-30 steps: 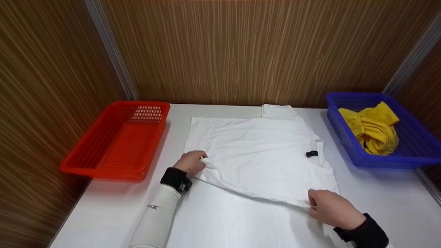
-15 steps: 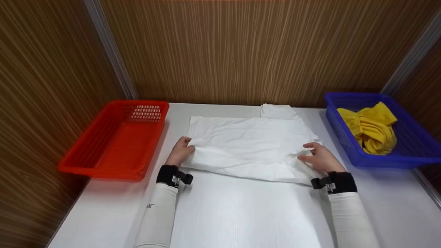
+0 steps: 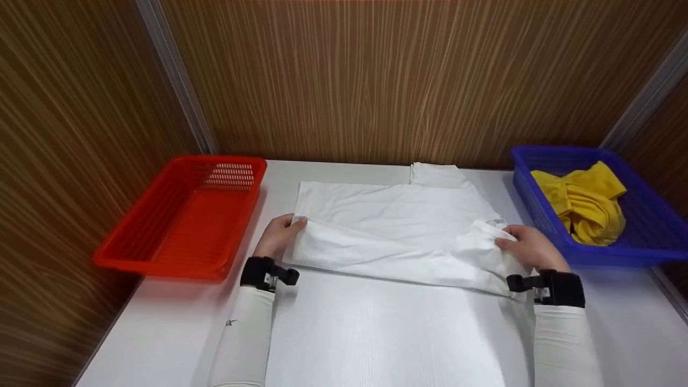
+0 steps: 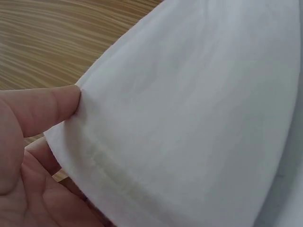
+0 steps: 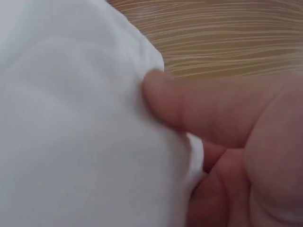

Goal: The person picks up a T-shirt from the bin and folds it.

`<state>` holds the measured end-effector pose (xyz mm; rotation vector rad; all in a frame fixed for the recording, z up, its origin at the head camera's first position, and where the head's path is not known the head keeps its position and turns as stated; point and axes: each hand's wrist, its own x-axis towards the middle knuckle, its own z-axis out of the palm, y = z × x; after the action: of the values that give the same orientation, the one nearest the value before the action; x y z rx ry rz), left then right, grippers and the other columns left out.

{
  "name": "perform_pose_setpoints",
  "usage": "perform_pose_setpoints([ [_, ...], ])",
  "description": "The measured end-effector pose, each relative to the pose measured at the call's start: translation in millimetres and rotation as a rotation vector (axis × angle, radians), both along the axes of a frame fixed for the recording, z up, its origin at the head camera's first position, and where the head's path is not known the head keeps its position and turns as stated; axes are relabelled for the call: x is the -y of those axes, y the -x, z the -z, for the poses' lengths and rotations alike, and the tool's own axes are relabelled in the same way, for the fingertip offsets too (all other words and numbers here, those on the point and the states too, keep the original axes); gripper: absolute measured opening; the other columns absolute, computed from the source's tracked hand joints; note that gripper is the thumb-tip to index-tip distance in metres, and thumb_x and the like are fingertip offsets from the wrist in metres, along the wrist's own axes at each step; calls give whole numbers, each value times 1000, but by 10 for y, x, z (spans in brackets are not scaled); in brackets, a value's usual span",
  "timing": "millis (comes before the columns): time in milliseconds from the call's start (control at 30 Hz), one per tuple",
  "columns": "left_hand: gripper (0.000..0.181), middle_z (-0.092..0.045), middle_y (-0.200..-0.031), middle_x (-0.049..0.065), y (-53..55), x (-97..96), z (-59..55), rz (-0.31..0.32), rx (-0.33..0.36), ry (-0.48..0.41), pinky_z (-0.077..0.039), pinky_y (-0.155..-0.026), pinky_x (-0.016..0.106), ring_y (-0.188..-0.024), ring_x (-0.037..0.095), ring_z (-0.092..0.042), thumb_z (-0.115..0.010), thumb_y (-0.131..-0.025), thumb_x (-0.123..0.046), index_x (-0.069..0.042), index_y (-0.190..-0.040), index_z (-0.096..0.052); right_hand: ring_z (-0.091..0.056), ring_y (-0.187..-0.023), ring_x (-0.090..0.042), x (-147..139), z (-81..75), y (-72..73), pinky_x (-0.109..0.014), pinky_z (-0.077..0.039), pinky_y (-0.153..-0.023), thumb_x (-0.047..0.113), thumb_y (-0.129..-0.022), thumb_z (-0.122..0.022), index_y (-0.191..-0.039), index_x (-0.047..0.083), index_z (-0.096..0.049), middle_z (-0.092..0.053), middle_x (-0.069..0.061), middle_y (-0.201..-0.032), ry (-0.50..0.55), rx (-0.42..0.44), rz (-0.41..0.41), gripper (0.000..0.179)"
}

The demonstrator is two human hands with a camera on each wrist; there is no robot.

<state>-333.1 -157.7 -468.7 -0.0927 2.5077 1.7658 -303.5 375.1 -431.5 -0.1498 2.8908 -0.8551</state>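
Note:
A white T-shirt (image 3: 387,215) lies sideways on the table, its near part folded over toward the middle. At the hem end on the left, my left hand (image 3: 277,235) pinches the folded edge between thumb and fingers. The left wrist view shows the thumb on top of the hem (image 4: 118,170) and fingers beneath. Near the collar (image 3: 497,221), my right hand (image 3: 532,248) pinches the other end of the fold. In the right wrist view its thumb presses the white cloth (image 5: 94,132) from above. The black neck label is hidden under the fold.
A red plastic basket (image 3: 236,236) stands to the left with nothing in it. On the right is a blue basket (image 3: 543,207) holding a yellow cloth (image 3: 591,207). A wood-grain panel (image 3: 365,80) closes off the back of the white table (image 3: 365,338).
Both hands have moved away from the near edge, folding the shirt's near side over. The right hand was loosely spread half a second ago and now grips the cloth farther right.

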Motion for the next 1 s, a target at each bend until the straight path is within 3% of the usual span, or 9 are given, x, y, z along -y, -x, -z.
perform_pose_setpoints([
  [167,31,-65,-90,4,9,5,-87,-16,-26,2,-44,-82,29,-87,17,-53,-59,-105,-26,2,-110,-71,-62,-93,-31,61,-204,119,-33,-43,-77,34,-101,-65,-117,-2,-69,-71,-27,-116,-19,-176,24,40],
  [267,32,-67,-95,6,49,-5,-96,-48,4,-15,-45,-82,29,-88,17,-56,-57,-106,-26,2,-115,-70,-61,-97,-36,124,-334,323,-40,-46,-79,37,-99,-69,-118,-1,-71,-69,-28,-119,-52,-168,45,42],
  [333,33,-70,-102,9,100,-14,-86,-79,30,-49,-47,-85,30,-92,18,-58,-55,-106,-26,1,-120,-70,-60,-106,-42,158,-382,500,-49,-47,-87,39,-97,-70,-122,-1,-70,-67,-30,-125,-72,-143,61,47],
  [433,36,-70,-112,17,203,-16,-47,-113,48,-75,-50,-92,38,-100,25,-60,-53,-107,-25,3,-125,-67,-49,-124,-50,218,-340,775,-65,-35,-103,41,-98,-69,-126,1,-68,-63,-30,-132,-72,-132,97,49],
  [567,43,-63,-131,25,314,7,58,-98,61,60,-46,-108,46,-119,33,-58,-49,-107,-27,7,-132,-61,-32,-134,-57,250,-149,964,-74,-25,-108,44,-99,-66,-138,3,-58,-56,-31,-139,-66,-162,158,57],
  [700,46,-59,-137,25,252,92,130,-102,113,175,-47,-106,45,-124,35,-56,-47,-107,-28,6,-136,-55,-35,-134,-58,139,-34,798,-72,-29,-109,43,-103,-58,-146,-4,-47,-49,-36,-143,36,-161,194,64],
  [833,42,-61,-123,19,100,202,138,-115,169,150,-52,-87,35,-106,27,-59,-50,-106,-26,2,-136,-54,-47,-130,-52,-69,48,418,-61,-38,-108,42,-107,-48,-143,-11,-48,-49,-39,-142,177,-88,241,64],
  [900,41,-61,-114,16,41,241,130,-96,204,127,-51,-81,31,-98,24,-58,-50,-106,-27,1,-137,-53,-49,-128,-51,-166,99,237,-59,-41,-105,45,-107,-44,-144,-13,-46,-49,-39,-141,182,3,280,68],
  [1000,44,-60,-111,14,-6,272,119,-66,255,112,-52,-77,30,-94,23,-58,-54,-105,-29,-1,-138,-51,-51,-126,-52,-258,163,73,-58,-44,-103,51,-106,-42,-142,-16,-46,-50,-41,-141,105,124,271,76],
])
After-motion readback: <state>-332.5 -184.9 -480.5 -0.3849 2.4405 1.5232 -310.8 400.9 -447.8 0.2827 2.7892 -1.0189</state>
